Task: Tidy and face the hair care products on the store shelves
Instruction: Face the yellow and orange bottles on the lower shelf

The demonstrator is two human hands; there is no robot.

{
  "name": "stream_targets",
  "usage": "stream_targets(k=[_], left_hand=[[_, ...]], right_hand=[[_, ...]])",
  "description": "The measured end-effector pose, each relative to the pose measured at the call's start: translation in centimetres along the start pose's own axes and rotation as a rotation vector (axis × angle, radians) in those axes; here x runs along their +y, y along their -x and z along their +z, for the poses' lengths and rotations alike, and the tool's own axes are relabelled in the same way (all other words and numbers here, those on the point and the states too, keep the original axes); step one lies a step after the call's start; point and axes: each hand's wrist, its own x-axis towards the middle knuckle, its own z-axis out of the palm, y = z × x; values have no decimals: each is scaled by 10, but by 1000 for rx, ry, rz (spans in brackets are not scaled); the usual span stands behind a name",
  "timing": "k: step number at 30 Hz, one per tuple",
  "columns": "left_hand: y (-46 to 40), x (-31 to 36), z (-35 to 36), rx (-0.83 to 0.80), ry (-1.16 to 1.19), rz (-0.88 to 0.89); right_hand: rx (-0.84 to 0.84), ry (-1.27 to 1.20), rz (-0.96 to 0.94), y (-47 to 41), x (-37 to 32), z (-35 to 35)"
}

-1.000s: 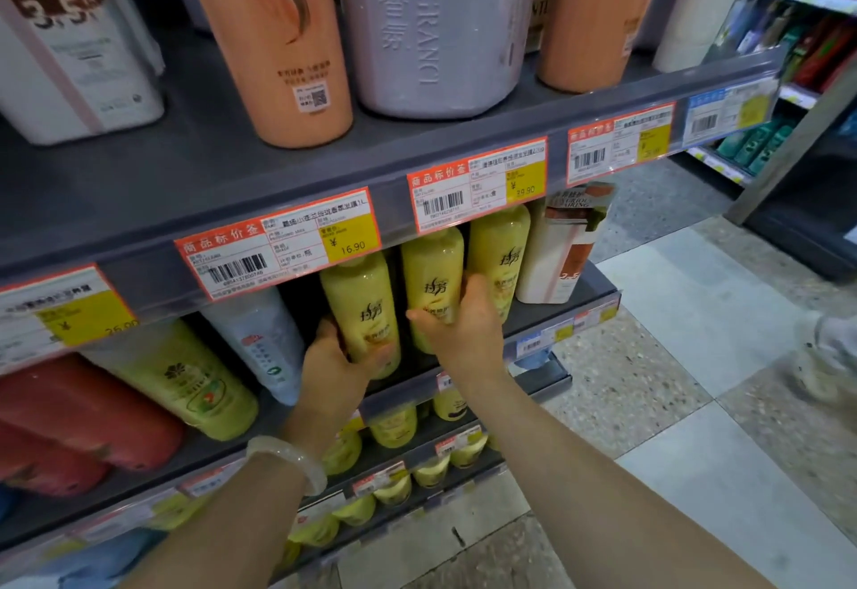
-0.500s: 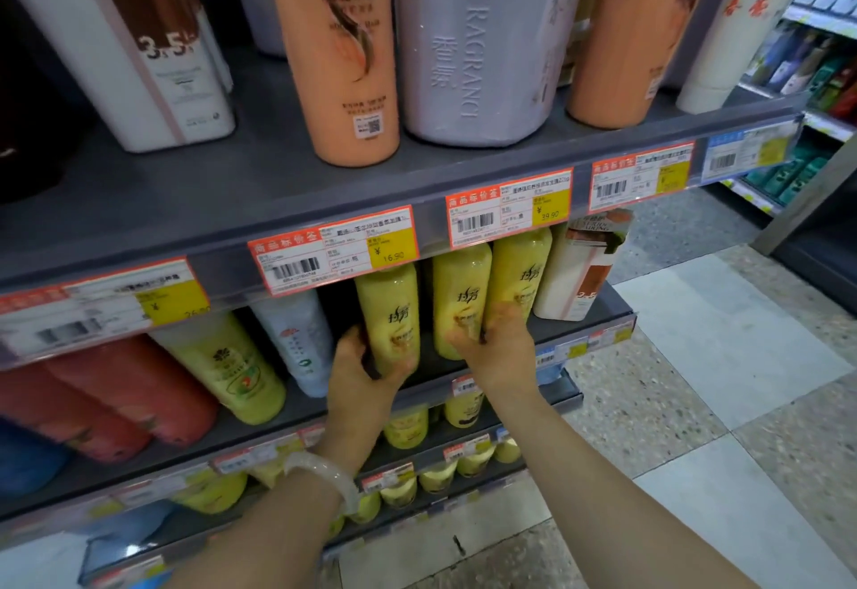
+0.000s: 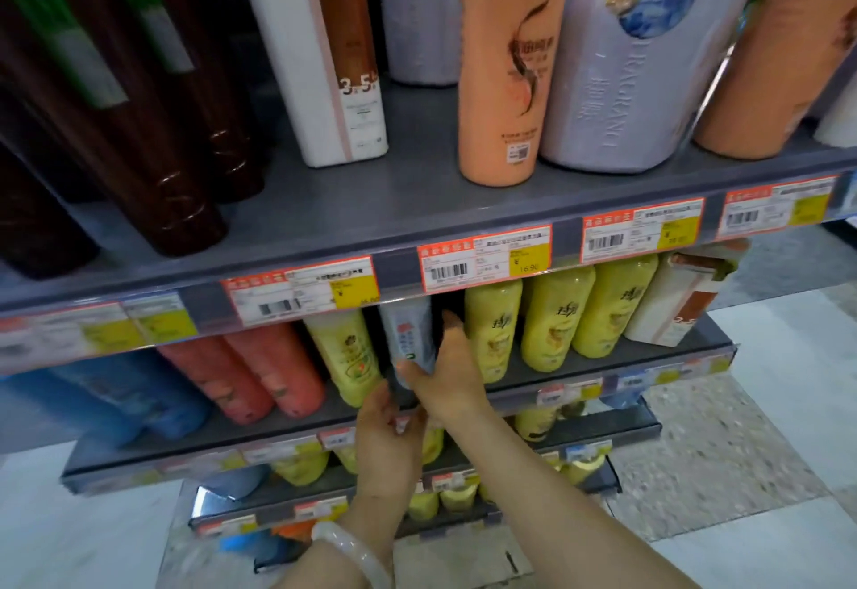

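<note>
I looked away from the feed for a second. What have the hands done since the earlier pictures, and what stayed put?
Both hands left the yellow bottles and moved left to the pale grey-blue bottle. The right hand now grips it, thumb on its front; the left hand touches near its base, grip unclear. The bottle itself appears tilted now. The yellow bottles, the red bottles and the price tags stayed as they were.

Both hands — left hand (image 3: 387, 430), right hand (image 3: 447, 375) — grip the pale bottle (image 3: 408, 338) on the shelf (image 3: 603, 356).
</note>
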Motion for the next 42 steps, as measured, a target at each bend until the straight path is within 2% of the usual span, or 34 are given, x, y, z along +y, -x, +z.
stream_targets(k=[9, 13, 17, 19, 24, 25, 27, 30, 31, 32, 34, 36, 37, 39, 40, 42], left_hand=[[0, -9, -18, -69, -120, -25], [-6, -2, -16, -138, -156, 75], [-22, 1, -11, -199, -171, 204], [-27, 1, -7, -163, -163, 220], [-44, -2, -2, -191, -170, 289], [-45, -3, 0, -211, -152, 321], [-46, 4, 3, -210, 21, 217], [-49, 9, 9, -212, 440, -5], [-47, 5, 10, -195, 456, -2], [-40, 6, 13, -131, 378, -18], [-33, -22, 13, -38, 4, 152], [-33, -45, 15, -128, -156, 235], [-37, -49, 14, -105, -200, 287], [-39, -27, 14, -50, -76, 231], [-42, -13, 14, -65, 34, 179], [-48, -6, 10, -132, 146, 183]], right_hand=[[121, 38, -55, -11, -7, 8], [202, 118, -109, -12, -1, 7], [107, 74, -72, -10, 2, 3], [38, 39, -18, -7, 6, 3], [95, 74, 1, -5, 18, 2], [115, 103, 2, -4, 19, 1], [159, 143, 6, 0, 20, 2], [191, 118, 22, 2, 18, 8], [185, 83, 38, 0, 17, 9], [165, 33, 50, -2, 15, 9], [107, -70, 69, -4, 11, 9], [92, -144, 75, -3, 8, 9], [106, -163, 75, -3, 9, 10], [162, -152, 76, -3, 12, 13], [189, -136, 78, -2, 12, 15], [215, -117, 78, -4, 14, 16]])
